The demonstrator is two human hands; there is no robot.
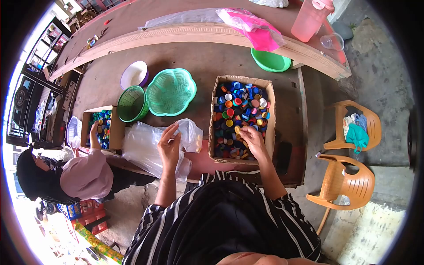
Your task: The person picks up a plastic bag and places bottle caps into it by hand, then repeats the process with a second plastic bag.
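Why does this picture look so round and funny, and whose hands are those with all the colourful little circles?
A camera worn on a person's head took it, looking down, and its lens bends everything round. The two hands are that person's own. The right hand picks a yellow cap from a cardboard box full of bottle caps. The left hand holds a clear plastic bag. Green baskets sit on the brown table. Another person sits at the left by a second box of caps.
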